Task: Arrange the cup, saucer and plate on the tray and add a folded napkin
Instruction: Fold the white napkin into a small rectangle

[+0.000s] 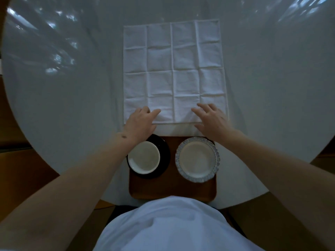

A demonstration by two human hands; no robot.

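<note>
A white napkin (pixel 174 69) lies unfolded and flat on the table, marked with a grid of creases. My left hand (pixel 140 122) rests on its near left corner, fingers spread. My right hand (pixel 212 120) lies flat on its near right part, fingers apart. Just in front of me a brown wooden tray (pixel 172 187) holds a white cup (pixel 144 157) standing on a black saucer (pixel 165 153) at the left. A pale plate with a scalloped grey rim (pixel 197 159) sits on the tray at the right.
The round table (pixel 72 96) is covered with a pale cloth and its edge curves away on both sides. Brown floor (pixel 21 169) shows beyond the edge. My white shirt (pixel 172 227) fills the bottom of the view.
</note>
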